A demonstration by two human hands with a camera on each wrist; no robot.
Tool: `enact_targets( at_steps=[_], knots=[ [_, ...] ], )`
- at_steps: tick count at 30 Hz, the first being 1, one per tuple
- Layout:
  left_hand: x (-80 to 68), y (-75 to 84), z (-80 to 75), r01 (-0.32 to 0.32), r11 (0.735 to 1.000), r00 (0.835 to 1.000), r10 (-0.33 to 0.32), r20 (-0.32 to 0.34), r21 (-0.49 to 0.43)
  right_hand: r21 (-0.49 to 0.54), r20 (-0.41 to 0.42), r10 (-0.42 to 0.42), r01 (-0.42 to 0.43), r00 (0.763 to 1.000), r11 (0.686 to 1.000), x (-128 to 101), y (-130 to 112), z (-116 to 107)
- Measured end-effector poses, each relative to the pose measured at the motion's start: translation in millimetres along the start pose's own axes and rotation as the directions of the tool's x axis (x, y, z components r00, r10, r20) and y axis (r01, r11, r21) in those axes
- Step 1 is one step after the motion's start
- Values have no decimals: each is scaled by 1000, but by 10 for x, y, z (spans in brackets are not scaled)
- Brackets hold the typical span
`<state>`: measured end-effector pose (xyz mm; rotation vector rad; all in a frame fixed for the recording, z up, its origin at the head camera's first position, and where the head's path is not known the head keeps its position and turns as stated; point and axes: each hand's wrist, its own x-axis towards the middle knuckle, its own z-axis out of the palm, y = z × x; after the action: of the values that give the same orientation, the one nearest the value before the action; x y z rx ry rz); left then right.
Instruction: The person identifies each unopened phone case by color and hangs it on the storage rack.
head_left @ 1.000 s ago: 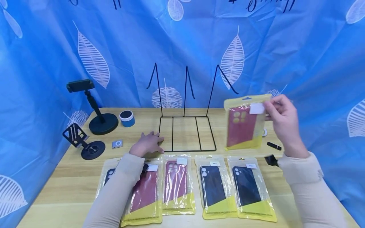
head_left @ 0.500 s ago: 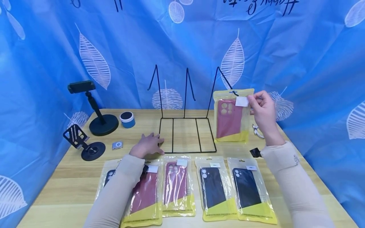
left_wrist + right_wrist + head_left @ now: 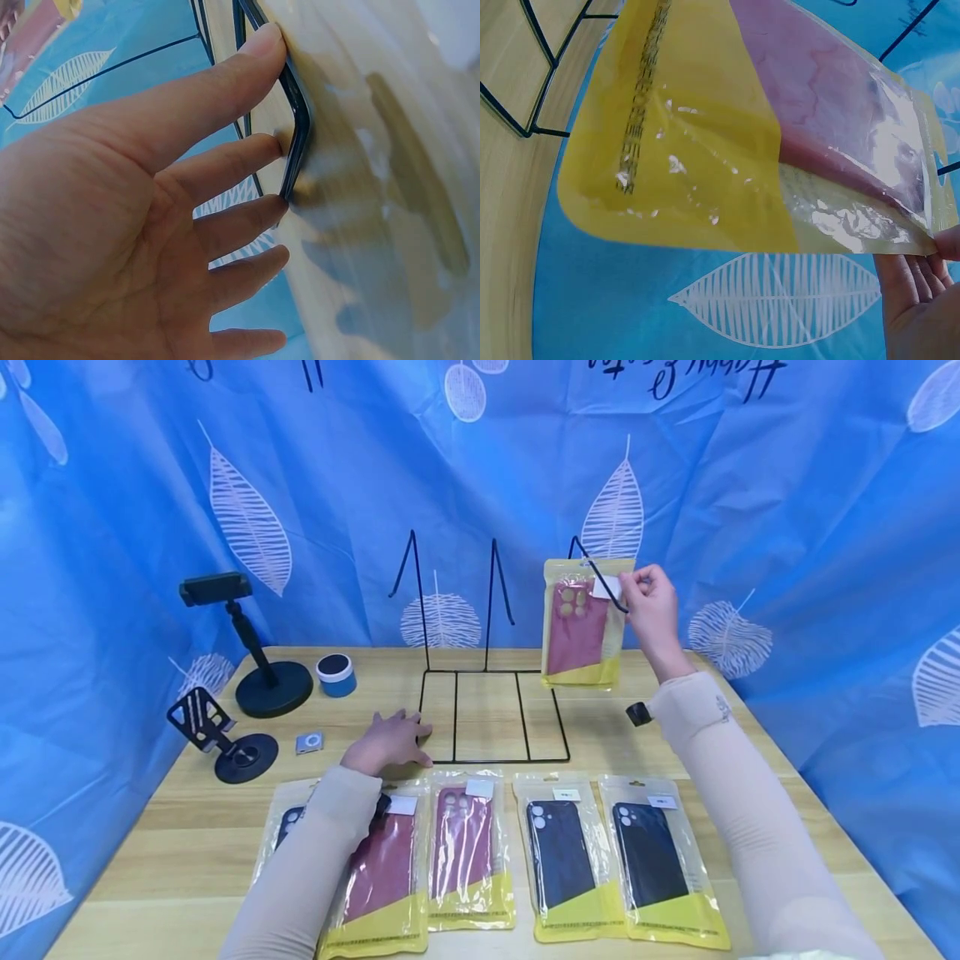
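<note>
My right hand (image 3: pixel 651 610) pinches the right edge of a clear-and-yellow pouch (image 3: pixel 573 643) holding a dark pink phone case, near its white label. The pouch hangs upright, with the right arm of a black wire display rack (image 3: pixel 455 718) passing through its top hole. In the right wrist view the pouch (image 3: pixel 697 150) fills much of the picture, and only part of the hand (image 3: pixel 922 300) shows at its edge. My left hand (image 3: pixel 388 743) rests at the rack's front left corner. Its fingers are spread in the left wrist view, the thumb (image 3: pixel 225 90) touching the wire.
Several pouched phone cases lie in a row at the front, among them a pink one (image 3: pixel 465 843) and a dark one (image 3: pixel 648 852). At left stand two phone stands (image 3: pixel 273 685), a blue-and-white round speaker-like object (image 3: pixel 336 677) and a small silver player (image 3: pixel 309 742). A blue curtain (image 3: pixel 337 485) hangs behind.
My right hand has carried the pink-case pouch left and back onto the rack's right arm, first at its tip, now further along it. The left hand has stayed at the rack's corner.
</note>
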<state>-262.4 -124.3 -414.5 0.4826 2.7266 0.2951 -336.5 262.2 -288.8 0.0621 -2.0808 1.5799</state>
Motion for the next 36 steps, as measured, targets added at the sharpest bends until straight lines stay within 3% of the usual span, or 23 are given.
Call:
enact_targets(
  at_steps=[11, 18, 31, 36],
  knots=[
    [-9, 18, -26, 0, 1000, 1000, 0, 12, 12, -95, -48, 13, -18, 999, 995, 374, 126, 199],
    [-1, 10, -21, -6, 1000, 1000, 6, 4, 15, -72, -50, 67, -71, 996, 995, 510, 201, 293],
    [-1, 24, -33, 16, 1000, 1000, -17, 8, 25, 58, -11, 102, -101, 995, 993, 444, 315, 234],
    [0, 21, -11, 10, 1000, 1000, -10, 10, 17, -51, 30, 94, -92, 995, 994, 314, 351, 96]
  ],
)
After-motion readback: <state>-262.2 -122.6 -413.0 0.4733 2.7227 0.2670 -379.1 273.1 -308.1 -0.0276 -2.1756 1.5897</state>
